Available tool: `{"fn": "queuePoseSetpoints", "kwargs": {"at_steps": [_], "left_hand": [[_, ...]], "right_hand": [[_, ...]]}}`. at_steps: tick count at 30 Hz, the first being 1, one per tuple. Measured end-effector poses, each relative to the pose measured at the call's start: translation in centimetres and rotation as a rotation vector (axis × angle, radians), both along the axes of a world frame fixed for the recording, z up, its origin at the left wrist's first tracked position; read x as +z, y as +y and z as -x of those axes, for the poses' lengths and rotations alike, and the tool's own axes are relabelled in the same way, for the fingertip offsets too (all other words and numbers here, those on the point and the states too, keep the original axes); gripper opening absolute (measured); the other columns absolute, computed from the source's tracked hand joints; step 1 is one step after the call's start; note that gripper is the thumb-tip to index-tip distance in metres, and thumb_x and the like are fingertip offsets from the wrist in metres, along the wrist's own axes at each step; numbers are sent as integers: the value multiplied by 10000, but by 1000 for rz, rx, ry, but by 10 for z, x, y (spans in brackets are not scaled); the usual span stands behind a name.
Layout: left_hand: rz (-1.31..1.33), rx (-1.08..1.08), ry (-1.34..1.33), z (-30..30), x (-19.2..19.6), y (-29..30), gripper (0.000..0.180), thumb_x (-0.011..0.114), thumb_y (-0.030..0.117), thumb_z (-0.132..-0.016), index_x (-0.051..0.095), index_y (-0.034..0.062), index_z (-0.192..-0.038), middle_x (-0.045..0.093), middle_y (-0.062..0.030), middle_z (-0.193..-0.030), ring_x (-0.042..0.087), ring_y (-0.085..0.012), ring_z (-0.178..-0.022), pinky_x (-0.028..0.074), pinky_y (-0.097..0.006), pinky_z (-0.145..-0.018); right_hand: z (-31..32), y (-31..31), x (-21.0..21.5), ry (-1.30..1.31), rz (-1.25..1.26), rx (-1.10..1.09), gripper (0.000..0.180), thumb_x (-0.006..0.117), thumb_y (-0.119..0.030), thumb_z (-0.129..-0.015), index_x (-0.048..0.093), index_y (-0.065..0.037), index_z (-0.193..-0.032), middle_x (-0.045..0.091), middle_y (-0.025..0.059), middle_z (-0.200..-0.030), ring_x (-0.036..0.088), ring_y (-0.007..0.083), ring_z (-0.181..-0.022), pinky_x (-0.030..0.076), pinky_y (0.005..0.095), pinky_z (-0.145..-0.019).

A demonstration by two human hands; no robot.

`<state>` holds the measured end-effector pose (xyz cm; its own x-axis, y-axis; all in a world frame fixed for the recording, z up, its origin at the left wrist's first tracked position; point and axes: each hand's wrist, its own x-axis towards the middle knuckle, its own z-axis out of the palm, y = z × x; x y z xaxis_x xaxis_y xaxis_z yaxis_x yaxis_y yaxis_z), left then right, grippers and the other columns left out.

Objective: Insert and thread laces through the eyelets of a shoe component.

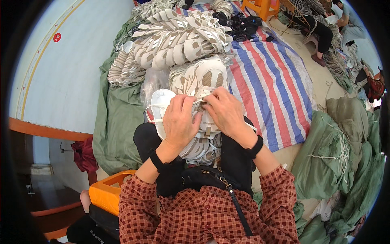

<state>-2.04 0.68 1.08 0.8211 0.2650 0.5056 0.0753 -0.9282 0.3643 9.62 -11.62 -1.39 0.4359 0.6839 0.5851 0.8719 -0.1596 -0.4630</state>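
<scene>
1. Boundaries, left: folds of green sackcloth (115, 122) lie beside the shoe stack, with a pale wall (73, 61) beyond. An orange plastic stool (106, 191) stands near the left elbow.
2. Boundaries, front: a heap of beige-and-white shoe uppers (185, 44) rises directly ahead of the hands and limits forward reach.
3. Boundaries, right: a red, white and blue striped sheet (270, 85) spreads flat beside the stack, giving the widest sideways room. Its curved outer edge meets pale floor; green sacks (325, 156) lie farther right.
4. Workpiece: a beige-and-white shoe upper (208, 127) sits between the knees, heel end toward the body, beneath both hands. A white shoe part (160, 103) lies just left of the left hand.
5. Right grip (226, 112): forearm angled inward, wrist in a black band (256, 147), fingers bent, fingertips pinching a pale shoelace (200, 99) above the upper.
6. Left grip (177, 122): palm down, fingers pointing forward, thumb spread toward the upper. Fingertips are beside the lace; whether they grasp it cannot be told.
</scene>
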Motion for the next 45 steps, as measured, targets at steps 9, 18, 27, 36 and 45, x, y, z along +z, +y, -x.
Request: {"fn": "queuePoseSetpoints", "kwargs": {"at_steps": [9,18,27,36,45], "left_hand": [[-91,29,39,-4,-11,6,442,724,82,-681,569,51,-1093,553,-114,-1001,569,-302,-933,485,-375,-758],[188,84,93,-13,-3,1,429,705,64,-693,575,55,-1102,558,-110,-1030,567,-308,-944,489,-400,-780],[-48,-123,-42,-40,-11,25,148,616,32,-800,561,44,-937,596,-95,-974,569,-292,-944,455,-363,-779],[1554,-567,54,15,14,101,167,572,194,-957,591,43,-1027,471,61,-650,361,-9,-520,273,-179,-458],[1813,-268,-792,83,12,205,224,626,123,-916,577,39,-1117,626,-10,-877,394,-12,-506,335,-173,-487]], "right_hand": [[-18,-15,-10,471,-141,-177,238,673,-137,-839,580,-16,-1021,585,126,-903,603,238,-700,484,359,-628],[27,-50,-21,616,-96,-255,450,713,-144,-807,524,-9,-1192,578,169,-1027,622,301,-892,508,381,-773],[36,-37,-16,374,43,-316,473,629,-61,-799,478,20,-1239,552,198,-1072,587,349,-958,504,423,-793],[13,-36,-28,239,81,-342,323,620,-35,-767,569,-27,-1086,565,178,-1010,579,354,-947,502,432,-731],[16,-34,-21,-130,170,-204,241,579,-94,-825,634,-50,-1056,549,227,-1216,502,383,-1145,393,474,-975]]}}
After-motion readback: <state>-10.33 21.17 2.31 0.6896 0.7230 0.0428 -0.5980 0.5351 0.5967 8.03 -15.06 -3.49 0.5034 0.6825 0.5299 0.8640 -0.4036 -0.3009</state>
